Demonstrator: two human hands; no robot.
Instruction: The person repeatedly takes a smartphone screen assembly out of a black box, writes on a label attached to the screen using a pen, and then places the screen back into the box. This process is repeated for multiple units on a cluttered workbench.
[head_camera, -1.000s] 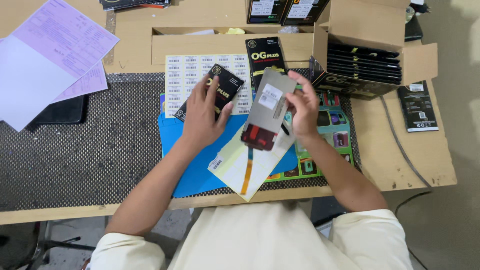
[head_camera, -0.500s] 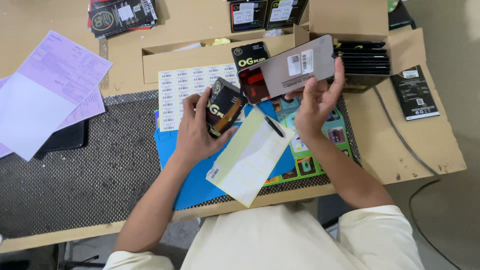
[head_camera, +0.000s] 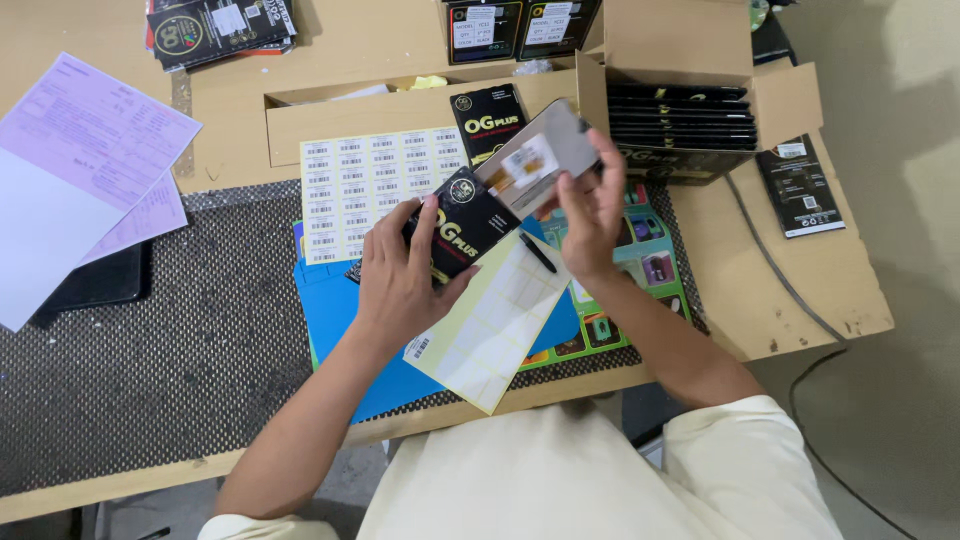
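Centrally, above a blue mat (head_camera: 340, 310), a flat black box (head_camera: 462, 222) with gold lettering is gripped by the left hand (head_camera: 400, 275), the fingers being closed around its lower left end. A grey tray (head_camera: 535, 160) bearing a small sticker is pinched at its right end by the right hand (head_camera: 590, 205), and its other end is seen meeting the open top of the black box; whether it is partly inside cannot be told. Beneath both hands a pale yellow label sheet (head_camera: 490, 330) is laid at a slant across the mat, with a black pen (head_camera: 537, 252) resting on its upper edge. Just behind the left hand a white sheet of barcode stickers (head_camera: 350, 185) is spread flat. To the right, an open cardboard carton (head_camera: 690, 60) filled with stacked black boxes is set on the wooden table (head_camera: 800, 290). At the far left, pink and white papers (head_camera: 80, 170) are laid on a dark mesh mat (head_camera: 150, 360). A second black box (head_camera: 488, 120) is placed flat behind the tray.
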